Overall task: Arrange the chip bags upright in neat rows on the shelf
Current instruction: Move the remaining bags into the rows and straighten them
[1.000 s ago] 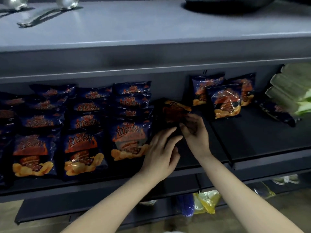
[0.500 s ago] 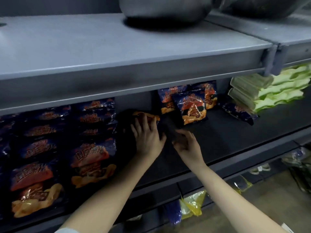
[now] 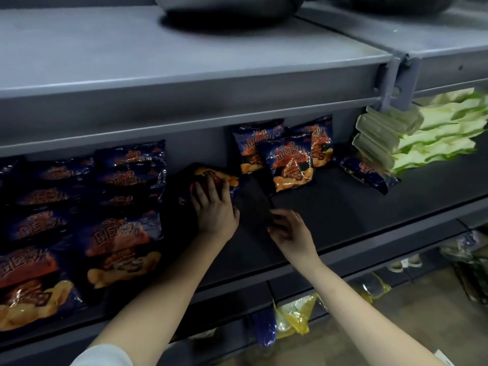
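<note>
Dark blue chip bags with orange print stand in rows (image 3: 124, 233) along the left of the dark shelf (image 3: 343, 207). One chip bag (image 3: 214, 176) leans at the back of the gap beside those rows, its orange end up. My left hand (image 3: 214, 207) lies over its front with the fingers spread, holding it there. My right hand (image 3: 290, 233) hovers a little to the right, nearer the shelf's front, fingers loosely curled and holding nothing. Three more bags (image 3: 289, 165) stand upright at the back right. Another bag (image 3: 367, 173) lies tipped over further right.
A grey upper shelf (image 3: 184, 62) overhangs the chip shelf and carries a metal bowl (image 3: 224, 6). Stacked pale green packs (image 3: 422, 136) fill the far right. Yellow bags (image 3: 295, 315) sit on a lower level, with the floor beyond.
My right hand has let go of the bag and drawn back toward the shelf's front. My left hand has slid up onto the bag. My view has swung to the right.
</note>
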Demonstrator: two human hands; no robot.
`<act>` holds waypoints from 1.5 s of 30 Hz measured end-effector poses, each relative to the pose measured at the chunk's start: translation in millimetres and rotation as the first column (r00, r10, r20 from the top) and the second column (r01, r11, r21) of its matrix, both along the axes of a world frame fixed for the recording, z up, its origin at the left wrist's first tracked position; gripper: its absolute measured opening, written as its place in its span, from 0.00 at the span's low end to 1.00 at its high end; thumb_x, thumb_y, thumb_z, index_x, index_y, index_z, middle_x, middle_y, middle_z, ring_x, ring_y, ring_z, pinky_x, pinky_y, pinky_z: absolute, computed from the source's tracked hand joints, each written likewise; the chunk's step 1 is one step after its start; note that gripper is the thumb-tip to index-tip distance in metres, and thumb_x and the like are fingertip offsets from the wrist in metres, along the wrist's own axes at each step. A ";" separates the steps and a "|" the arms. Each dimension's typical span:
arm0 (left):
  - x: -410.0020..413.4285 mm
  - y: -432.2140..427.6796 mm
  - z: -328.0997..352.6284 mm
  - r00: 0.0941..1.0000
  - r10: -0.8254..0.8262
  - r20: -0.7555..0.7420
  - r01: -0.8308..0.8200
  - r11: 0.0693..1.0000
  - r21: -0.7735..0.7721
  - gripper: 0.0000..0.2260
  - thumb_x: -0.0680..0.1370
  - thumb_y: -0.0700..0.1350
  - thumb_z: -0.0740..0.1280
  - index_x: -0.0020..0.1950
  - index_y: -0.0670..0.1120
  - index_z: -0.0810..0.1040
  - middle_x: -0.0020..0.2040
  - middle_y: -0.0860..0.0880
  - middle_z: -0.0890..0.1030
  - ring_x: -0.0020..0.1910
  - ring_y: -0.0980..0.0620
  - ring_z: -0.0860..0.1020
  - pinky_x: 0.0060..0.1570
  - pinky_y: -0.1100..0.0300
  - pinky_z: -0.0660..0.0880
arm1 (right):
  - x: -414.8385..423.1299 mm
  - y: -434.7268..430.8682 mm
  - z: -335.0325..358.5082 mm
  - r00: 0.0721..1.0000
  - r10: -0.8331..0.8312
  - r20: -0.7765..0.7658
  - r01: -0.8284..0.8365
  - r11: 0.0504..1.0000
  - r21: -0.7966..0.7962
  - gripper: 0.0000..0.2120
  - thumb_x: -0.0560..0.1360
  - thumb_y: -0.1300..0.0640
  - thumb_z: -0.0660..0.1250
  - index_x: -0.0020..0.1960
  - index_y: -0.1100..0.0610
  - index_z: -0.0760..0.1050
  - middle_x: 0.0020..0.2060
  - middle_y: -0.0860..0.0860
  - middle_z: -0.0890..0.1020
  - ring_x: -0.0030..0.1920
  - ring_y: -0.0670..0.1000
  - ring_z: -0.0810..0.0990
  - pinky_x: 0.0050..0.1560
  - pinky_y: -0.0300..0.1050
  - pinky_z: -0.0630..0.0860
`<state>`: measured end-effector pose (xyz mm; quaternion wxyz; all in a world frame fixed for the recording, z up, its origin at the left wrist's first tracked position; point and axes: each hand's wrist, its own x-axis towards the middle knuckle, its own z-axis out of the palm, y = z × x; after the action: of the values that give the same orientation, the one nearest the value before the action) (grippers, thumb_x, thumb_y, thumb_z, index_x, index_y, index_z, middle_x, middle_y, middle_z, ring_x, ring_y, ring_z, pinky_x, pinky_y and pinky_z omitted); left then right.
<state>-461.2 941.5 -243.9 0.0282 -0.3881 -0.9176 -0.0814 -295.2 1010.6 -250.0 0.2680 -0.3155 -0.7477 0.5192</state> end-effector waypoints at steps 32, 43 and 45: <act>29.3 -89.8 8.9 0.770 -0.620 -0.150 0.633 0.772 0.055 0.28 0.62 0.32 0.73 0.58 0.51 0.75 0.68 0.51 0.72 0.73 0.48 0.61 0.71 0.45 0.57 | -66.7 11.5 20.3 0.888 0.199 0.415 -0.372 0.842 0.391 0.20 0.81 0.50 0.55 0.73 0.47 0.62 0.62 0.52 0.78 0.58 0.55 0.78 0.52 0.47 0.75; 21.6 -80.3 17.0 0.974 -0.209 0.086 0.184 0.954 0.235 0.29 0.77 0.40 0.63 0.74 0.56 0.58 0.78 0.47 0.48 0.76 0.43 0.47 0.74 0.46 0.50 | -48.1 17.1 32.0 0.984 -0.101 -0.144 0.060 0.962 -0.265 0.22 0.76 0.68 0.63 0.66 0.51 0.69 0.48 0.44 0.79 0.56 0.48 0.78 0.54 0.39 0.73; 29.0 -75.1 16.9 0.926 -0.189 0.328 0.032 0.903 0.429 0.30 0.78 0.46 0.64 0.76 0.52 0.52 0.77 0.46 0.53 0.75 0.47 0.53 0.73 0.52 0.56 | -50.8 13.3 30.1 0.956 -0.147 -0.255 0.031 0.912 -0.409 0.21 0.76 0.71 0.62 0.62 0.50 0.71 0.49 0.48 0.80 0.57 0.51 0.78 0.59 0.45 0.74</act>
<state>-432.2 866.4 -227.0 -0.0638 -0.4038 -0.8445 -0.3460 -346.0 1024.0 -219.9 0.3248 -0.3210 -0.5647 0.6875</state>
